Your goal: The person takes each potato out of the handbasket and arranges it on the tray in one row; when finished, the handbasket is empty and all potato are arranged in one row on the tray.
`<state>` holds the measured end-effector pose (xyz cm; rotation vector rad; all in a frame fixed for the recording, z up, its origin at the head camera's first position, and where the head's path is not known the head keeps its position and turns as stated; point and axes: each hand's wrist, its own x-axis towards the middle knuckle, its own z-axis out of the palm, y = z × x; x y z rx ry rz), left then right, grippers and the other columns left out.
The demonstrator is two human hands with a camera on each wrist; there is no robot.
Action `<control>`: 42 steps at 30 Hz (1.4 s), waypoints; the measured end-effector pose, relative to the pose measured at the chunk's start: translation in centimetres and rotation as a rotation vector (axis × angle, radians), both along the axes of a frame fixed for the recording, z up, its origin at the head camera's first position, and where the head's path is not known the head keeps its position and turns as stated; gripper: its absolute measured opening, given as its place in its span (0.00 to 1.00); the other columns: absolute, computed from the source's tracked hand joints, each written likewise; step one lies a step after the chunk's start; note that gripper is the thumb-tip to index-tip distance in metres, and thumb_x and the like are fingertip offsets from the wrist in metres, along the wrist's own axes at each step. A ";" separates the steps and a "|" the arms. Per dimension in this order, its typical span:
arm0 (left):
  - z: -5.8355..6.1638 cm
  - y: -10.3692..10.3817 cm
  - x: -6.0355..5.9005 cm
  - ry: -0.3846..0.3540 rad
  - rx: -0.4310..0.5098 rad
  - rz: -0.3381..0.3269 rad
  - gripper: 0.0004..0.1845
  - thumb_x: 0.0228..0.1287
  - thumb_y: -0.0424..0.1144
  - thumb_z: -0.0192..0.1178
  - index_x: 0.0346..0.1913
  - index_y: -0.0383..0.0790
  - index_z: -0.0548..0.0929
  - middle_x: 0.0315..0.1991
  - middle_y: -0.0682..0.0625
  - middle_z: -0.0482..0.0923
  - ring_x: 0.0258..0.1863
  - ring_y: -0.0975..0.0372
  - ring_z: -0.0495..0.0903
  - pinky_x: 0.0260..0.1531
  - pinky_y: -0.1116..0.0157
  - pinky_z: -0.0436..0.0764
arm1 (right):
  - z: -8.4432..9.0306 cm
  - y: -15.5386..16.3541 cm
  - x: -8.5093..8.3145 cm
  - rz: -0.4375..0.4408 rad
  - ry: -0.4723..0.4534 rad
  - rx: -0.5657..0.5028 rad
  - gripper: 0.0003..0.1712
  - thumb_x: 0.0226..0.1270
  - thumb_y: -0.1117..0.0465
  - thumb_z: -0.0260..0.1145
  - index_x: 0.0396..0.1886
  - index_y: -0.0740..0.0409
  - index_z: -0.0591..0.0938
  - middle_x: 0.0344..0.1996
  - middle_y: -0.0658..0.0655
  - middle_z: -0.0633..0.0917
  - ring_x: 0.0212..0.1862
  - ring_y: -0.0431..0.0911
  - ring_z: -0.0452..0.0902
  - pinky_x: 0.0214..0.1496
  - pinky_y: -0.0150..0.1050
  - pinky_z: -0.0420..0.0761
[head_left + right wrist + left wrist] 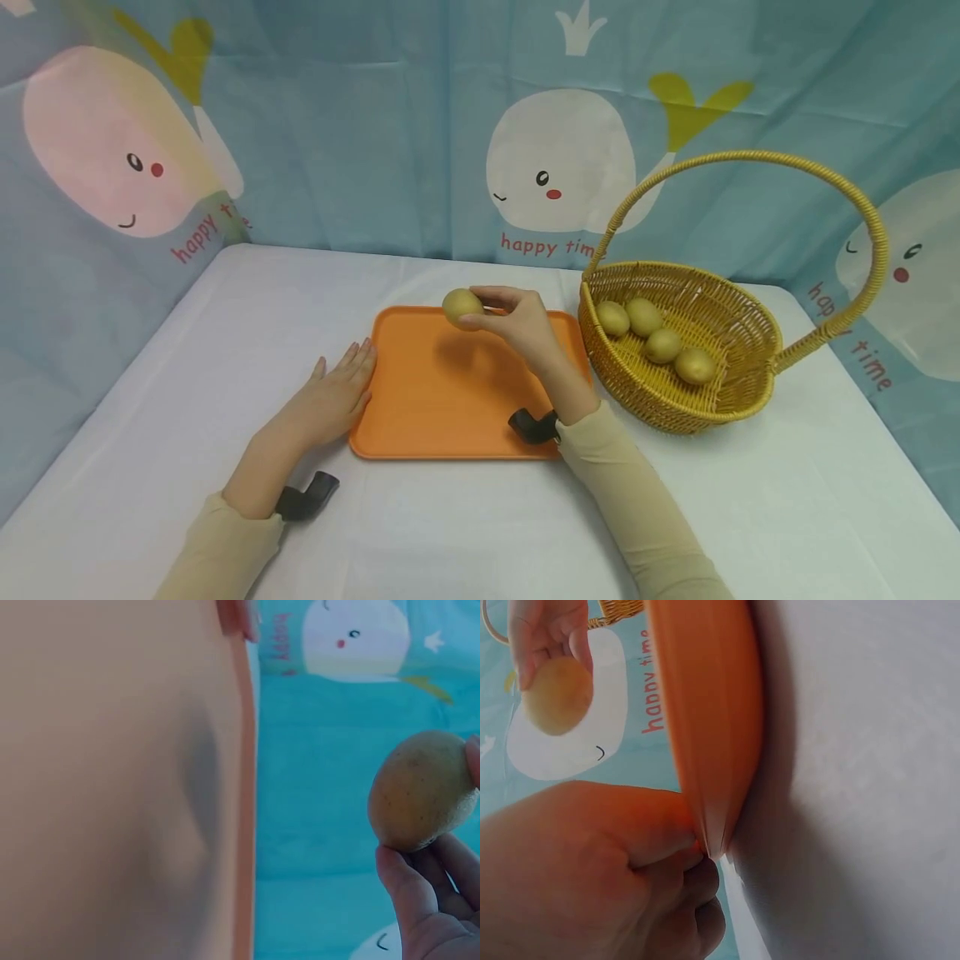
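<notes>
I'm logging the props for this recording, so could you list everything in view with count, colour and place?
Backdrop: one, blue, behind the table
Cartoon faces: three, white to pinkish, printed on the backdrop
"happy time" lettering: three, red, under the faces
Table: one, white, in front of the backdrop
Tray: one, orange, mid-table
Basket: one, golden, right of the tray
Basket potatoes: four, yellowish-brown, inside the basket
Held potato: one, yellowish-brown, raised near the tray's far edge
Wrist devices: two, black, one at each wrist
Sleeves: two, beige, on the forearms
Left hand: one, bare, touching the tray's left edge
Right hand: one, bare, pinching the held potato
</notes>
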<state>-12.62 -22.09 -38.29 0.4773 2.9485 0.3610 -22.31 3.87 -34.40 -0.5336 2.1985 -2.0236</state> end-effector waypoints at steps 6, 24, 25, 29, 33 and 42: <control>0.0 -0.1 0.0 0.000 0.002 0.002 0.31 0.71 0.37 0.47 0.70 0.25 0.53 0.72 0.33 0.46 0.71 0.43 0.46 0.62 0.35 0.46 | -0.9 -1.4 -0.7 -0.004 -0.050 0.051 0.24 0.51 0.67 0.74 0.51 0.64 0.82 0.47 0.59 0.84 0.49 0.47 0.81 0.49 0.37 0.79; 0.1 -0.2 0.1 -0.002 -0.004 0.011 0.31 0.71 0.38 0.47 0.71 0.26 0.53 0.72 0.34 0.46 0.71 0.44 0.46 0.62 0.35 0.46 | -2.9 -6.7 -2.3 -0.001 -0.043 0.258 0.26 0.50 0.58 0.76 0.51 0.61 0.83 0.46 0.55 0.85 0.50 0.44 0.79 0.51 0.33 0.77; 0.0 -0.2 0.0 0.001 -0.006 0.009 0.31 0.71 0.38 0.47 0.70 0.26 0.53 0.72 0.34 0.46 0.71 0.44 0.46 0.62 0.35 0.46 | -3.0 -7.0 -2.3 -0.001 -0.043 0.258 0.26 0.50 0.58 0.76 0.51 0.61 0.83 0.46 0.56 0.85 0.50 0.44 0.79 0.51 0.33 0.77; -0.1 0.0 0.0 -0.001 -0.008 0.005 0.31 0.71 0.38 0.47 0.71 0.26 0.53 0.73 0.35 0.46 0.72 0.45 0.46 0.62 0.36 0.46 | -3.4 -7.9 -2.5 -0.001 -0.033 0.264 0.26 0.49 0.59 0.77 0.50 0.61 0.84 0.45 0.56 0.85 0.48 0.44 0.81 0.48 0.32 0.78; -0.1 0.1 0.0 -0.002 -0.005 0.008 0.31 0.71 0.38 0.47 0.71 0.26 0.53 0.73 0.35 0.46 0.72 0.45 0.45 0.62 0.36 0.46 | -3.5 -8.6 -2.7 0.000 -0.021 0.278 0.25 0.48 0.59 0.77 0.48 0.62 0.84 0.44 0.57 0.86 0.47 0.45 0.81 0.47 0.33 0.78; 0.0 0.0 0.1 0.016 -0.027 0.008 0.31 0.71 0.38 0.47 0.70 0.25 0.54 0.72 0.34 0.48 0.71 0.44 0.46 0.62 0.35 0.47 | -3.3 -9.6 -2.9 0.045 -0.010 0.406 0.26 0.49 0.58 0.76 0.50 0.60 0.84 0.47 0.56 0.85 0.50 0.46 0.79 0.50 0.33 0.77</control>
